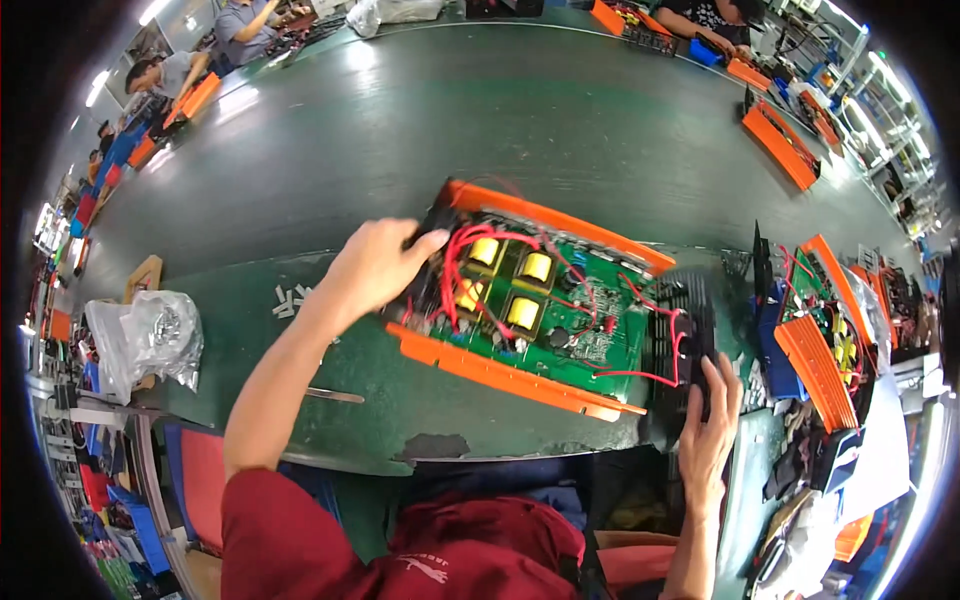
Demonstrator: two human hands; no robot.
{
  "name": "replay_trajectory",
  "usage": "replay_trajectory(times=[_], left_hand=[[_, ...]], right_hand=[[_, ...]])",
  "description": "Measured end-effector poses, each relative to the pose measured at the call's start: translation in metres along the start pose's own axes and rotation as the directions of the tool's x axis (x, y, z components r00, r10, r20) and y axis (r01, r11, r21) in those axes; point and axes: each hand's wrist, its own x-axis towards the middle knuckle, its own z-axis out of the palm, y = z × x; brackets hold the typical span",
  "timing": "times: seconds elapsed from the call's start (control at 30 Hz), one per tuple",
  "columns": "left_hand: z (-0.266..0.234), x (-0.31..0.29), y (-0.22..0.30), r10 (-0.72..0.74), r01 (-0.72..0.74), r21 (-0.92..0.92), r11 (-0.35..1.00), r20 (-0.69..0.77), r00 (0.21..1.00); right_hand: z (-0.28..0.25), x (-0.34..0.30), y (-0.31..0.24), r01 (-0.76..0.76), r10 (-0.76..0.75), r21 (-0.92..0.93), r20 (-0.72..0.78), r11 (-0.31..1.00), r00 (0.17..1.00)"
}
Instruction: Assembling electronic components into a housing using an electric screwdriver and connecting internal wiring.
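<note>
An open orange-framed unit (500, 372) lies on the dark green table, its green circuit board (590, 325) showing yellow coils and red wires. My left hand (375, 265) grips the black panel at the unit's left end. My right hand (712, 420) holds the black ribbed end panel (680, 330) at the unit's right end, with red wires running to it.
More orange units (780, 145) stand at the back right, and another opened unit (815, 340) is close on my right. A clear plastic bag (160, 335) sits at the left. Small white parts (290, 298) lie near my left wrist. Other people work along the table's far side.
</note>
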Motion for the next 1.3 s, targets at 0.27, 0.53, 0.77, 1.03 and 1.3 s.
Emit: replay_trajectory(times=[0.27, 0.53, 0.77, 1.03, 1.3], left_hand=[[0.004, -0.081, 0.009, -0.204, 0.2, -0.199, 0.959, 0.002, 0.979], [0.021, -0.085, 0.0, -0.192, 0.155, -0.314, 0.937, -0.091, 0.977], [0.026, -0.088, -0.003, -0.244, 0.182, -0.449, 0.875, -0.084, 0.966], [0.033, -0.111, -0.007, -0.219, 0.146, -0.441, 0.886, -0.118, 0.969], [0.046, -0.136, -0.003, -0.072, -0.084, -0.367, 0.927, -0.391, 0.918]], right_hand=[[0.023, 0.071, -0.088, 0.315, -0.353, 0.25, 0.121, 0.915, 0.928], [0.033, 0.136, -0.064, -0.111, -0.21, 0.502, 0.539, 0.858, 0.816], [0.086, 0.14, -0.065, 0.209, -0.312, 0.342, 0.28, 0.916, 0.908], [0.077, 0.12, -0.067, 0.495, -0.524, 0.176, 0.245, 0.851, 0.816], [0.047, 0.087, -0.076, 0.365, -0.394, 0.158, 0.233, 0.918, 0.889]])
